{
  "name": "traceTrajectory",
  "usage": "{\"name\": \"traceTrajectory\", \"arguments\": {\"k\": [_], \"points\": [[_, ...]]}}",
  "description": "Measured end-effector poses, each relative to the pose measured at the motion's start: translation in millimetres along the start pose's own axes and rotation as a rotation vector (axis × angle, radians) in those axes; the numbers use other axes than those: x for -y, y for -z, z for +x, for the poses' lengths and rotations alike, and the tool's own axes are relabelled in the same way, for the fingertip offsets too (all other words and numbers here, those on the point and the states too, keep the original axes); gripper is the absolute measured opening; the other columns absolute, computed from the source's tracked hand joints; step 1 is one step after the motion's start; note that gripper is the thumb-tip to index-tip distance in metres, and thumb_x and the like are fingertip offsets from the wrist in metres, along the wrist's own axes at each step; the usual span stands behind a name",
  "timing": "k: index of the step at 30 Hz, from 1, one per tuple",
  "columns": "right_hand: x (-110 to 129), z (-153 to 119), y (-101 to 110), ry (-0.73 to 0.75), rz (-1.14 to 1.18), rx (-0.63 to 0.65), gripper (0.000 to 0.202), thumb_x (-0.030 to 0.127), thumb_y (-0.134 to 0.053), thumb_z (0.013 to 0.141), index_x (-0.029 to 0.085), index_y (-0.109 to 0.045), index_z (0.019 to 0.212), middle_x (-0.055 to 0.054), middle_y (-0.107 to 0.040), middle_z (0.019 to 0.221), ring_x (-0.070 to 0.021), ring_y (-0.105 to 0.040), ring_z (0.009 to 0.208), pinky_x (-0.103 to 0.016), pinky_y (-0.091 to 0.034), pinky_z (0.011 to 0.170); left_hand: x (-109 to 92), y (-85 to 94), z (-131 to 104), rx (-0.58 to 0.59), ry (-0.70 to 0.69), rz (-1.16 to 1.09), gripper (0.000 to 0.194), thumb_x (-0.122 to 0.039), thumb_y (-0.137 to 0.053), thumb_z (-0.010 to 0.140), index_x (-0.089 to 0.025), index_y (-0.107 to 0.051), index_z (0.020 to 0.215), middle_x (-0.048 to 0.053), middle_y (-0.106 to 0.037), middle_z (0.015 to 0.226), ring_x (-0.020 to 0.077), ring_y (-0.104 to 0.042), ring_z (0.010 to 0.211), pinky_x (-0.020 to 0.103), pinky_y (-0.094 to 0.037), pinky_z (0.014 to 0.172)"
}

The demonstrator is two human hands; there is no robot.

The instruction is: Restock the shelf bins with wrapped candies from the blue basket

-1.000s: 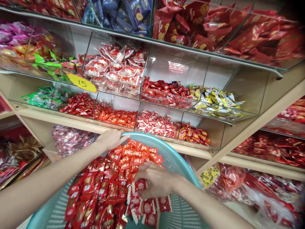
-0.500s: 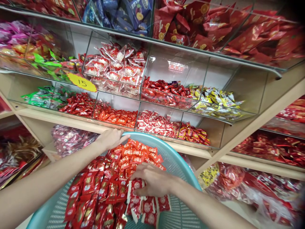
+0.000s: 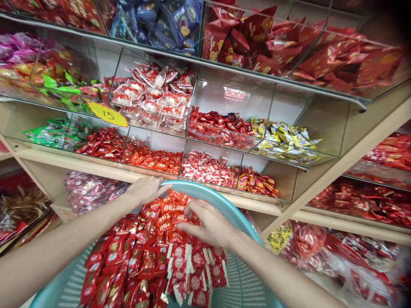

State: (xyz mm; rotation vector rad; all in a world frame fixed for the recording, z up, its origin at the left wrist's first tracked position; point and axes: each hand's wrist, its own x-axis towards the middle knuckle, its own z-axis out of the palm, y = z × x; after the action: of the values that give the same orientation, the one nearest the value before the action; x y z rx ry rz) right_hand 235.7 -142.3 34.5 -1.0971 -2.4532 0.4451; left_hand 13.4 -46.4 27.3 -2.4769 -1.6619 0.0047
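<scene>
A teal perforated plastic basket (image 3: 231, 214) holds heaps of wrapped candies. My left hand (image 3: 146, 190) grips its far rim, the thumb laid along the inside edge and the other fingers partly hidden. Inside the basket, my right hand (image 3: 207, 222) hovers over or lightly touches the orange-red wrapped candies (image 3: 170, 214), thumb and fingers apart with nothing visible between them. Below that hand lie red-and-white wrapped candies (image 3: 199, 278). Dark red and gold wrapped candies (image 3: 117, 252) fill the basket's left side.
Just beyond the basket stands a wooden shelf (image 3: 257, 205) with clear candy bins. A yellow price tag (image 3: 108, 114) reading 15 hangs on one bin. Bagged candy lies beneath, with a purple-red bag (image 3: 91, 192) at left and plastic bags (image 3: 321, 256) at right.
My right hand has lifted off the red-and-white candies, moved up over the orange-red ones and opened. My left hand stays on the rim. The view has shifted slightly.
</scene>
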Motion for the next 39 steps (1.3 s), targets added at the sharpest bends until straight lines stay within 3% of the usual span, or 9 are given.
{"name": "traceTrajectory", "arguments": {"k": [5, 9, 14, 21, 29, 33, 36, 39], "points": [[-31.8, 16.8, 25.6, -0.061, -0.119, -0.217, 0.013, 0.029, -0.049, 0.089, 0.018, -0.054, 0.095, -0.003, -0.059, 0.087, -0.0154, -0.053, 0.081, -0.027, -0.041, 0.073, 0.3, -0.9, -1.2, -0.015, 0.013, 0.005, 0.064, -0.057, -0.016, 0.088, -0.013, -0.061, 0.098, 0.017, -0.071, 0.085, 0.0325, -0.067, 0.082, 0.040, -0.048, 0.070], [-63.7, 41.0, 42.9, -0.118, -0.312, -0.311, 0.018, 0.017, -0.045, 0.088, 0.018, -0.058, 0.101, -0.008, -0.058, 0.098, -0.0187, -0.052, 0.094, -0.029, -0.040, 0.081, -1.8, 1.8, -4.5, -0.025, 0.021, 0.026, 0.062, -0.057, -0.018, 0.089, -0.012, -0.059, 0.103, 0.018, -0.071, 0.084, 0.0339, -0.067, 0.081, 0.042, -0.049, 0.068], [-89.6, 60.8, 34.4, -0.276, -0.334, -0.419, 0.021, 0.021, -0.044, 0.089, 0.018, -0.064, 0.095, -0.008, -0.056, 0.098, -0.0188, -0.053, 0.093, -0.029, -0.040, 0.082, -1.5, 4.1, -6.0, -0.027, 0.003, 0.038, 0.059, -0.053, -0.018, 0.090, -0.012, -0.059, 0.100, 0.016, -0.071, 0.082, 0.0314, -0.067, 0.081, 0.038, -0.048, 0.067], [-103.8, 53.9, 21.9, -0.220, -0.294, -0.423, 0.019, 0.023, -0.045, 0.089, 0.018, -0.063, 0.092, -0.007, -0.056, 0.097, -0.0184, -0.052, 0.092, -0.029, -0.040, 0.082, -0.4, 3.9, -5.2, -0.033, -0.005, 0.034, 0.060, -0.054, -0.017, 0.089, -0.012, -0.059, 0.097, 0.016, -0.071, 0.079, 0.0326, -0.067, 0.079, 0.039, -0.048, 0.066], [-104.8, 48.0, 22.9, -0.244, -0.250, -0.558, 0.016, 0.021, -0.042, 0.085, 0.020, -0.058, 0.081, -0.007, -0.058, 0.088, -0.0204, -0.053, 0.085, -0.032, -0.041, 0.078, -1.6, 5.6, -6.2, -0.024, 0.008, 0.042, 0.064, -0.056, -0.015, 0.089, -0.012, -0.058, 0.103, 0.018, -0.071, 0.083, 0.0344, -0.067, 0.082, 0.040, -0.048, 0.067], [-90.7, 45.7, 35.0, -0.265, -0.150, -0.669, 0.015, 0.022, -0.044, 0.082, 0.018, -0.057, 0.077, -0.006, -0.060, 0.083, -0.0183, -0.054, 0.076, -0.030, -0.041, 0.072, -2.4, 5.6, -6.9, -0.036, 0.007, 0.063, 0.064, -0.057, -0.014, 0.089, -0.011, -0.057, 0.104, 0.017, -0.071, 0.080, 0.0337, -0.067, 0.080, 0.039, -0.047, 0.065], [-66.9, 36.3, 47.6, -0.235, -0.070, -0.625, 0.016, 0.023, -0.044, 0.082, 0.018, -0.056, 0.073, -0.003, -0.060, 0.074, -0.0152, -0.053, 0.066, -0.027, -0.039, 0.065, -2.8, 5.2, -7.2, -0.036, 0.008, 0.057, 0.064, -0.056, -0.014, 0.089, -0.012, -0.057, 0.104, 0.017, -0.071, 0.081, 0.0333, -0.067, 0.079, 0.038, -0.048, 0.066], [-39.3, 15.4, 51.2, -0.217, 0.036, -0.484, 0.016, 0.024, -0.045, 0.082, 0.018, -0.054, 0.070, 0.001, -0.055, 0.063, -0.0118, -0.047, 0.057, -0.023, -0.037, 0.057, -2.4, 4.7, -7.0, -0.026, 0.002, 0.043, 0.065, -0.056, -0.014, 0.089, -0.011, -0.058, 0.102, 0.017, -0.071, 0.082, 0.0331, -0.067, 0.080, 0.038, -0.048, 0.066]]}}
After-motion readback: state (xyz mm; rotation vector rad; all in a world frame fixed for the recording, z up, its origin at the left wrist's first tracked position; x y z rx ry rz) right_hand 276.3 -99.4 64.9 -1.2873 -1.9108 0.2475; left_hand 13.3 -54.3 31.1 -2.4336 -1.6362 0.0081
